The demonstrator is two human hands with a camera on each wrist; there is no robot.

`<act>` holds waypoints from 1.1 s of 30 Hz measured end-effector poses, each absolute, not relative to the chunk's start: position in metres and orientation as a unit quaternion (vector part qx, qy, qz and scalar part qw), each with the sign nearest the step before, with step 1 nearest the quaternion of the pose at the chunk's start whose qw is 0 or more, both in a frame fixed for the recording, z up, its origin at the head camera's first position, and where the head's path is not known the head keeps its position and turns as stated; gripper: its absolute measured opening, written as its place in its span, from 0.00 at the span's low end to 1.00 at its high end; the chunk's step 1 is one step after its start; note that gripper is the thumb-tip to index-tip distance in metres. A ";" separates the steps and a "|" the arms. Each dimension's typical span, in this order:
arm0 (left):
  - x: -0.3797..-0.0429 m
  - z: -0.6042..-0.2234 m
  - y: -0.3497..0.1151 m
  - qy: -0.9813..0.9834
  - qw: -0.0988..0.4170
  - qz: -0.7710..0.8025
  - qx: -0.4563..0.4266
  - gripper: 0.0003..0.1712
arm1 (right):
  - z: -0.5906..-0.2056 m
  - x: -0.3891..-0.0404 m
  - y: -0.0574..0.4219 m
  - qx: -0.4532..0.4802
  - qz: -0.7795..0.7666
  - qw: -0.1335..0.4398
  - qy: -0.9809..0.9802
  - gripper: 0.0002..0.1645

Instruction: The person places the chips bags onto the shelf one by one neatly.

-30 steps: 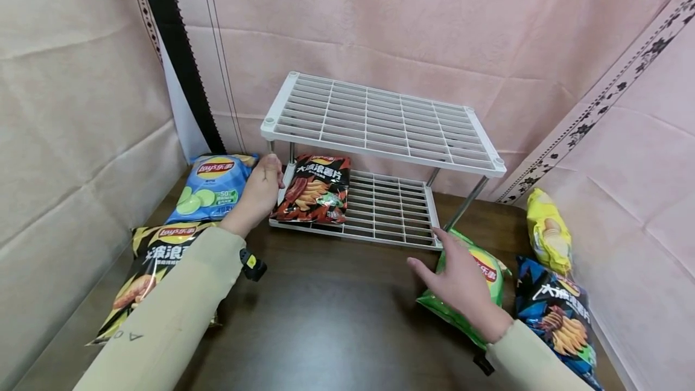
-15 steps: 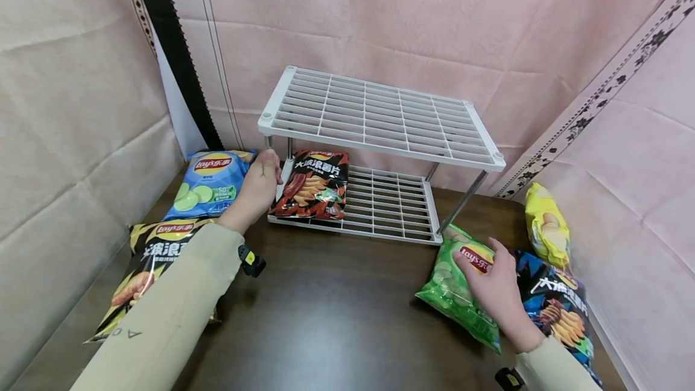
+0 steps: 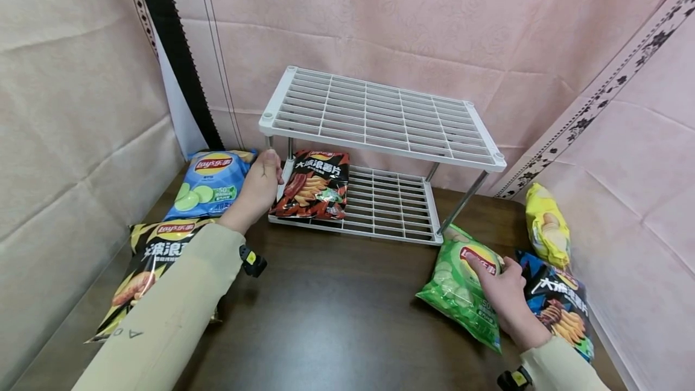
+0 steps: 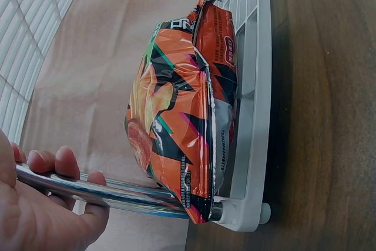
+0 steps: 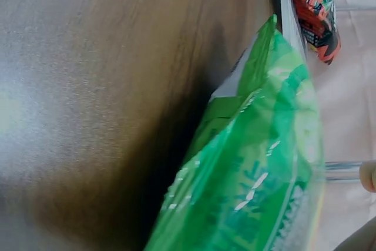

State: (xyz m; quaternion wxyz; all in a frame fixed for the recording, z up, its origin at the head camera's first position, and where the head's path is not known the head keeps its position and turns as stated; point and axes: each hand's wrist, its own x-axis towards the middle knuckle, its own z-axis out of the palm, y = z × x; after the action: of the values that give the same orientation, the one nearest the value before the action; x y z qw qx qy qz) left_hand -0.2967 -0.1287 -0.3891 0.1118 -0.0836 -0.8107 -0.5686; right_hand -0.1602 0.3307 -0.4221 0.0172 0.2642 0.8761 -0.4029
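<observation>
My left hand grips the front left metal post of a two-tier white rack; in the left wrist view the fingers curl round that post. A red-and-black bag of chips lies on the left of the lower tier, beside this hand. At the rack's front right corner a green bag of chips rests on the table. My right hand holds its right edge, thumb on the front face, the other fingers partly hidden. The right wrist view shows the green bag close up.
A blue bag of chips and a black-and-yellow bag lie on the left, the latter partly under my sleeve. On the right are a yellow bag and a dark blue bag. Pink cloth walls surround the table.
My right hand has moved right across the green bag and now holds its right edge. The left hand has kept its grip on the post.
</observation>
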 end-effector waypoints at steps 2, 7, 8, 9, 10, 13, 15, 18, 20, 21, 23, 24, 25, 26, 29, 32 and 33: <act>-0.297 -0.389 -0.128 -0.812 0.112 -0.566 -0.085 0.33 | -0.424 -0.160 0.333 0.273 -0.408 0.016 0.871 0.73; -0.298 -0.389 -0.128 -0.815 0.110 -0.563 -0.083 0.34 | -0.429 -0.159 0.335 0.296 -0.408 0.035 0.863 0.74; -0.297 -0.389 -0.128 -0.815 0.109 -0.563 -0.083 0.34 | -0.430 -0.160 0.336 0.302 -0.407 0.042 0.861 0.75; -0.297 -0.389 -0.128 -0.815 0.109 -0.564 -0.082 0.34 | -0.430 -0.160 0.336 0.308 -0.406 0.051 0.859 0.77; -0.297 -0.389 -0.128 -0.814 0.110 -0.564 -0.083 0.34 | -0.431 -0.161 0.336 0.312 -0.405 0.062 0.857 0.78; -0.297 -0.388 -0.127 -0.814 0.111 -0.564 -0.086 0.34 | -0.432 -0.163 0.337 0.325 -0.400 0.094 0.852 0.82; -0.297 -0.389 -0.126 -0.815 0.112 -0.562 -0.088 0.34 | -0.432 -0.163 0.339 0.329 -0.400 0.116 0.848 0.85; -0.298 -0.389 -0.126 -0.815 0.111 -0.562 -0.090 0.33 | -0.432 -0.163 0.339 0.337 -0.405 0.132 0.840 0.88; -0.298 -0.389 -0.126 -0.815 0.110 -0.562 -0.093 0.34 | -0.432 -0.163 0.339 0.341 -0.407 0.137 0.836 0.88; -0.298 -0.389 -0.126 -0.814 0.111 -0.562 -0.094 0.33 | -0.432 -0.163 0.339 0.343 -0.408 0.138 0.835 0.88; -0.297 -0.389 -0.127 -0.813 0.113 -0.563 -0.094 0.33 | -0.432 -0.163 0.338 0.344 -0.409 0.140 0.834 0.87; -0.298 -0.389 -0.127 -0.814 0.115 -0.562 -0.094 0.33 | -0.432 -0.163 0.337 0.344 -0.410 0.139 0.833 0.87; -0.298 -0.389 -0.127 -0.813 0.116 -0.563 -0.093 0.33 | -0.432 -0.163 0.337 0.343 -0.410 0.139 0.834 0.87; -0.298 -0.389 -0.128 -0.813 0.117 -0.563 -0.091 0.33 | -0.433 -0.163 0.336 0.341 -0.410 0.138 0.835 0.87; -0.298 -0.390 -0.129 -0.813 0.118 -0.564 -0.087 0.34 | -0.434 -0.162 0.333 0.331 -0.411 0.135 0.838 0.88; -0.297 -0.390 -0.130 -0.814 0.116 -0.563 -0.087 0.34 | -0.436 -0.159 0.330 0.325 -0.412 0.123 0.842 0.86; -0.297 -0.390 -0.130 -0.814 0.115 -0.562 -0.087 0.34 | -0.436 -0.158 0.328 0.324 -0.413 0.118 0.843 0.86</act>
State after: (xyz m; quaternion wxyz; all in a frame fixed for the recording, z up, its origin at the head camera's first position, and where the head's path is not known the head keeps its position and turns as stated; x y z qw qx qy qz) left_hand -0.2969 -0.1302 -0.3897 0.1149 -0.0871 -0.8143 -0.5622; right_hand -0.1577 0.3284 -0.4365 0.1183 0.3236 0.8432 -0.4127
